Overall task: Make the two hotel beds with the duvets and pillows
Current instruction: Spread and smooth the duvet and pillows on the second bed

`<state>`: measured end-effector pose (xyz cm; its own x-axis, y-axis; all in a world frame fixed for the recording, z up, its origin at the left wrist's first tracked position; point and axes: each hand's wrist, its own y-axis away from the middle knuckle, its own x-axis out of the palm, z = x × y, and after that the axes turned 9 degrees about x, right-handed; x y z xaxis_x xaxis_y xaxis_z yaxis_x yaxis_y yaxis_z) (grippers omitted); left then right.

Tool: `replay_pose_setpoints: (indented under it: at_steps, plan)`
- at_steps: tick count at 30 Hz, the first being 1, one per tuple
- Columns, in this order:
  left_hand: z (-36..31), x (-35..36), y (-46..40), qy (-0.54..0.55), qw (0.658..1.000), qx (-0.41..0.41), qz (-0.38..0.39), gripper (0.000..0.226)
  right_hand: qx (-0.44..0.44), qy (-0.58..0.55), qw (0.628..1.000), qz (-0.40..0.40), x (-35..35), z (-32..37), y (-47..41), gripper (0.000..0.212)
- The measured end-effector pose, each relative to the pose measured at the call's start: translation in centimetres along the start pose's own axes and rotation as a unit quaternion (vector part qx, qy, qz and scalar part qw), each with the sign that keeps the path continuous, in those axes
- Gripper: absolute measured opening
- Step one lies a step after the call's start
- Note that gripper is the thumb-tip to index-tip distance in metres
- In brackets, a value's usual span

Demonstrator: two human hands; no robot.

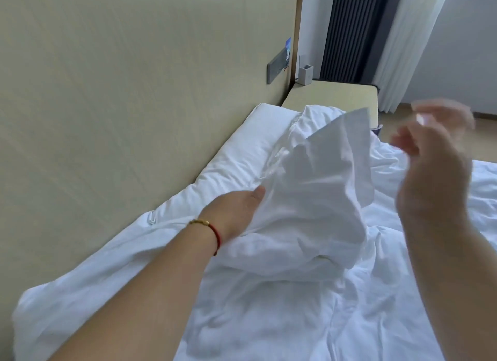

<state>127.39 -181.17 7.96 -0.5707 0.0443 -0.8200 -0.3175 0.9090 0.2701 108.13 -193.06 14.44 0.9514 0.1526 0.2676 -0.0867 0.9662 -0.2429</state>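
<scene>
A white pillow (317,188) stands crumpled and half raised on the bed, its loose case corner pointing up toward the bedside table. My left hand (236,210), with a red cord bracelet on the wrist, grips the pillow's left side. My right hand (435,156) hovers blurred in the air to the pillow's right, fingers apart and holding nothing. A white duvet (269,315) lies wrinkled over the bed beneath. A second white pillow (242,156) lies flat against the headboard.
A beige padded headboard wall (134,91) runs along the left, with a grey switch panel (88,67). A beige bedside table (336,97) with a small white holder (305,75) stands behind the bed. Dark and sheer curtains (376,37) hang at the back right.
</scene>
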Motion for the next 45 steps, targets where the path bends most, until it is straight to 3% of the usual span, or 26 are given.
replay_pose_setpoints:
  at_steps: [2, 4, 6, 8, 10, 11, 13, 16, 19, 21, 24, 27, 30, 32, 34, 35, 37, 39, 41, 42, 43, 45]
  plan:
    - [-0.5, 1.6, 1.0, 0.038, 0.999, -0.012, 0.038, 0.049, 0.025, -0.023, 0.992, 0.122, 4.9, -0.3, -1.0, 0.005]
    - [-0.6, 2.5, 1.6, 0.136, 0.987, -0.054, 0.068, 0.052, 0.191, 0.096, 0.958, 0.192, 9.4, -4.9, -2.7, 0.023]
    - [0.5, 2.2, 1.6, 0.142, 0.987, -0.065, 0.028, 0.052, 0.349, 0.3, 0.871, 0.169, 11.1, -10.9, -3.4, 0.064]
    - [2.9, 1.4, 1.0, 0.053, 0.992, -0.088, -0.072, 0.042, 0.393, 0.463, 0.781, 0.145, 10.2, -16.0, -2.9, 0.097]
    - [5.1, 0.7, 0.8, 0.009, 0.982, -0.15, -0.113, 0.046, 0.382, 0.52, 0.752, 0.139, 9.3, -18.8, -2.2, 0.108]
    - [5.8, 0.4, 0.8, -0.006, 0.981, -0.175, -0.086, 0.048, 0.382, 0.527, 0.746, 0.14, 9.1, -19.4, -1.9, 0.11]
    - [6.8, 0.7, 0.6, -0.027, 0.978, -0.208, -0.016, 0.052, 0.38, 0.529, 0.746, 0.139, 9.1, -19.7, -1.6, 0.106]
    - [7.9, 1.7, 0.7, -0.032, 0.981, -0.193, -0.013, 0.055, 0.338, 0.504, 0.784, 0.131, 9.2, -20.2, -1.7, 0.054]
    - [8.3, 0.1, 2.2, -0.021, 0.98, -0.134, -0.143, 0.045, 0.315, 0.343, 0.882, 0.068, 10.8, -18.8, -2.4, 0.027]
    - [8.5, -3.1, 3.2, -0.027, 0.952, -0.132, -0.275, 0.045, 0.281, 0.271, 0.918, 0.063, 13.5, -16.4, -3.3, 0.025]
    - [9.7, -8.2, 3.9, -0.071, 0.905, -0.161, -0.388, 0.045, 0.231, 0.231, 0.94, 0.095, 19.3, -11.4, -4.0, 0.031]
    - [11.5, -9.9, 3.6, -0.114, 0.88, -0.204, -0.414, 0.043, 0.154, 0.297, 0.929, 0.159, 23.7, -10.2, -3.9, 0.023]
    - [11.9, -7.8, 3.5, -0.128, 0.892, -0.215, -0.376, 0.031, 0.141, 0.43, 0.83, 0.325, 23.9, -12.9, -2.7, 0.024]
    - [11.3, -5.8, 4.1, -0.118, 0.901, -0.183, -0.375, 0.032, 0.068, 0.529, 0.79, 0.302, 22.1, -14.1, -2.6, 0.014]
    - [11.1, -3.8, 5.2, -0.14, 0.903, -0.09, -0.397, 0.041, 0.035, 0.599, 0.769, 0.22, 19.1, -14.4, -3.4, 0.025]
    - [11.3, -2.9, 5.9, -0.158, 0.901, -0.027, -0.403, 0.046, 0.049, 0.64, 0.74, 0.2, 17.3, -14.4, -4.0, 0.032]
    - [12.2, -1.3, 7.1, -0.22, 0.89, 0.063, -0.393, 0.052, 0.175, 0.677, 0.676, 0.231, 14.1, -13.6, -4.8, 0.049]
    - [13.1, -0.2, 7.8, -0.256, 0.897, 0.082, -0.35, 0.057, 0.292, 0.692, 0.591, 0.295, 12.0, -12.9, -4.7, 0.056]
    - [13.5, 0.1, 7.9, -0.257, 0.903, 0.083, -0.333, 0.061, 0.267, 0.725, 0.539, 0.337, 11.1, -12.2, -4.7, 0.051]
    - [13.4, -0.1, 8.0, -0.256, 0.898, 0.086, -0.348, 0.06, 0.229, 0.735, 0.548, 0.328, 11.2, -11.8, -5.3, 0.047]
    - [13.1, -0.5, 8.1, -0.259, 0.885, 0.094, -0.376, 0.057, 0.181, 0.729, 0.589, 0.3, 11.6, -11.1, -5.9, 0.041]
    - [12.2, -1.3, 8.3, -0.275, 0.841, 0.132, -0.446, 0.052, 0.093, 0.62, 0.758, 0.18, 13.3, -9.8, -8.1, 0.02]
